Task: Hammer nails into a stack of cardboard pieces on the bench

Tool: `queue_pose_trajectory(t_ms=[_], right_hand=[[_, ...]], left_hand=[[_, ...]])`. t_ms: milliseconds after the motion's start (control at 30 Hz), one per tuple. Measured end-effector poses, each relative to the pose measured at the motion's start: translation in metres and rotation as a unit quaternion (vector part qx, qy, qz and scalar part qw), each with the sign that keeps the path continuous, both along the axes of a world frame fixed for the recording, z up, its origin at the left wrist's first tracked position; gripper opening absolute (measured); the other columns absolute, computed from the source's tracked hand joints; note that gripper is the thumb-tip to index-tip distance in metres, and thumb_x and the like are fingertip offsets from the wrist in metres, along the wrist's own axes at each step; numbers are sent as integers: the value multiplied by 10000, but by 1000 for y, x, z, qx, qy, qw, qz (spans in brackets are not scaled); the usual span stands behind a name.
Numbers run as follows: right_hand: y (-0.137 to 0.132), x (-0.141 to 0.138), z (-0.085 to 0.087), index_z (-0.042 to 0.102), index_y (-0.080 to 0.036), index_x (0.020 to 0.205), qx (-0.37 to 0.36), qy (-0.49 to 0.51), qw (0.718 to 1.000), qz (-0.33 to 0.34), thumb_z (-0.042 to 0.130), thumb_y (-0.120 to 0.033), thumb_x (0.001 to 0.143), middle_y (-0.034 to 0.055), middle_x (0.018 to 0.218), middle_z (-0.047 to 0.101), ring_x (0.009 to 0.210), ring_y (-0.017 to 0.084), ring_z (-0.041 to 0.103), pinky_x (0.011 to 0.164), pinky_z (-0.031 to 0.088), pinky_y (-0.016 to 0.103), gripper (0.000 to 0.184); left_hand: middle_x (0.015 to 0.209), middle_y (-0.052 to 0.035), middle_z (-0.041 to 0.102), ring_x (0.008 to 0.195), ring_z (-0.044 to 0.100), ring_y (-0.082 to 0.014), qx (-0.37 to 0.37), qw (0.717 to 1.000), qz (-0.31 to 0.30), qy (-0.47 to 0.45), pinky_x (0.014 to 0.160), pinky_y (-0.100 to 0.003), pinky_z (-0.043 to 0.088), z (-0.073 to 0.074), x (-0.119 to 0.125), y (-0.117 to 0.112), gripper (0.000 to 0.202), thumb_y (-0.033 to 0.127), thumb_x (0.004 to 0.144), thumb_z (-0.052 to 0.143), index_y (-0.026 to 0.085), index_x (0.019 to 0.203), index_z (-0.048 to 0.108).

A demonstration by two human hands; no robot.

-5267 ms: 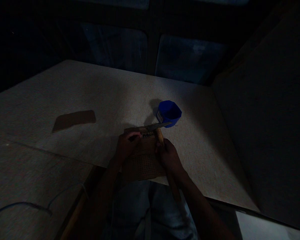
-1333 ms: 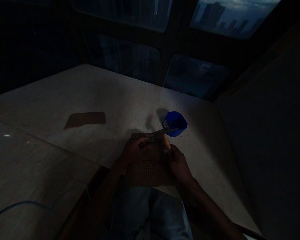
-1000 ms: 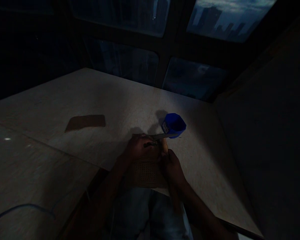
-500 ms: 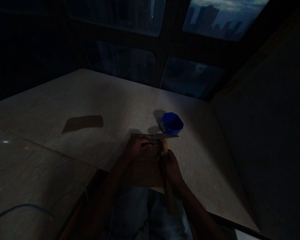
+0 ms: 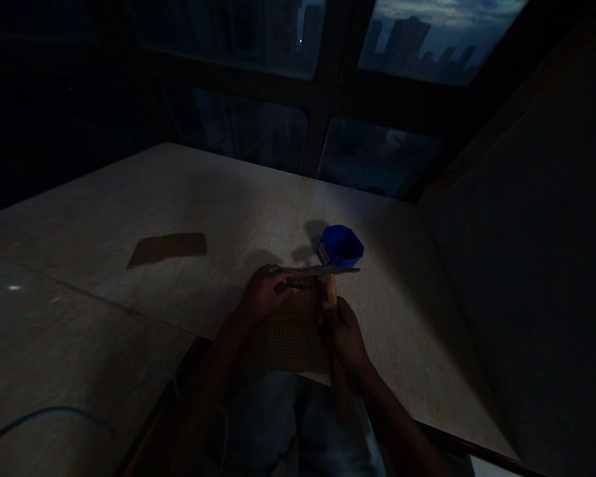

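A hammer (image 5: 331, 290) with a wooden handle and a thin grey metal head is gripped upright in my right hand (image 5: 346, 334). Its head (image 5: 332, 270) lies sideways just in front of the blue container (image 5: 340, 245). My left hand (image 5: 265, 291) is at the upper left of a brown cardboard-like piece (image 5: 308, 358), fingers curled at a dark, bumpy strip (image 5: 300, 285) near the piece's far edge. What the fingertips pinch is too dark to make out. A grid of small marks or holes (image 5: 287, 339) shows on the brown piece.
A flat brown piece (image 5: 169, 248) lies on the pale table (image 5: 238, 199) to the left. A blue cable (image 5: 44, 409) curves at the lower left. Windows (image 5: 258, 126) line the far side, and a dark wall (image 5: 516, 265) rises on the right. Light is very dim.
My left hand has shifted slightly left on the brown piece. The hammer has moved a little to the right with my right hand. The view has tilted slightly.
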State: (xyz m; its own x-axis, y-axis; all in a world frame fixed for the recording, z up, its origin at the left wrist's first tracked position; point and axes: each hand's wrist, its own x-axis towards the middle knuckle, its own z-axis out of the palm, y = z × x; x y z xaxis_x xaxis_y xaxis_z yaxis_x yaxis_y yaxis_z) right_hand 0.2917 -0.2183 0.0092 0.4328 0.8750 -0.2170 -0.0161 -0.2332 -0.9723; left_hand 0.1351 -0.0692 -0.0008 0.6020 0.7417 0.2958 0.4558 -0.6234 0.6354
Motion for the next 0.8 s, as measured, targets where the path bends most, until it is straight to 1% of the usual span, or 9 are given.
queue_pose_trajectory(t_ms=[133,233,333,367,433,533,633,700,800], right_hand=[[-10,11,23,498,-225,779,11,45,999,-16,614,-609,849,-68,606,457,469,96,402,420,327,213,407],[-31,25,38,521,-222,790,-16,37,999,-32,634,-626,822,-58,617,476,448,92,391,399,308,216,421],[-63,35,43,568,-220,882,-82,23,994,-63,637,-671,809,-63,624,468,427,84,347,379,260,211,462],[-76,35,42,583,-214,885,-95,10,993,-75,649,-674,802,-58,626,468,448,90,365,392,274,211,472],[-101,32,36,610,-202,849,-87,-27,989,-112,679,-666,784,-32,658,507,545,117,463,471,369,218,473],[-136,20,24,641,-211,848,-120,-1,979,-163,700,-699,730,-17,650,547,570,155,530,498,429,245,506],[-164,8,12,680,-224,865,-148,31,969,-198,754,-716,631,31,727,655,697,235,649,599,527,304,549],[-178,0,8,695,-230,837,-157,33,965,-208,808,-692,556,47,756,691,772,271,685,668,555,331,552],[-190,-13,5,706,-233,804,-156,36,959,-235,824,-699,506,62,774,710,818,295,706,690,567,348,565]], left_hand=[[1042,-66,722,1034,632,-241,22,996,77,-42,957,-392,494,18,-20,-17,277,366,845,702,238,1090,724],[1093,-84,714,1061,635,-251,-9,977,186,-99,955,-395,506,19,-43,-39,312,429,853,643,224,1079,708],[1109,-95,710,980,664,-250,-108,932,314,-147,846,-373,546,9,-69,-67,454,515,796,647,207,1129,675],[1105,-98,710,941,673,-249,-152,913,345,-156,800,-364,553,5,-75,-75,511,554,772,650,203,1143,665],[1089,-106,717,887,686,-250,-223,882,378,-170,732,-354,556,0,-84,-89,607,614,727,650,189,1160,646],[1042,-107,738,881,701,-267,-279,874,365,-159,729,-366,559,2,-82,-97,673,671,692,643,182,1155,640],[973,-97,757,895,713,-284,-302,889,332,-93,759,-376,553,13,-70,-90,646,673,715,634,182,1135,651],[938,-88,765,888,719,-287,-310,901,301,-46,754,-371,546,18,-62,-81,588,658,739,630,192,1095,668],[939,-86,772,900,722,-288,-287,921,263,-19,760,-364,541,16,-55,-71,501,631,770,621,208,1029,691]])
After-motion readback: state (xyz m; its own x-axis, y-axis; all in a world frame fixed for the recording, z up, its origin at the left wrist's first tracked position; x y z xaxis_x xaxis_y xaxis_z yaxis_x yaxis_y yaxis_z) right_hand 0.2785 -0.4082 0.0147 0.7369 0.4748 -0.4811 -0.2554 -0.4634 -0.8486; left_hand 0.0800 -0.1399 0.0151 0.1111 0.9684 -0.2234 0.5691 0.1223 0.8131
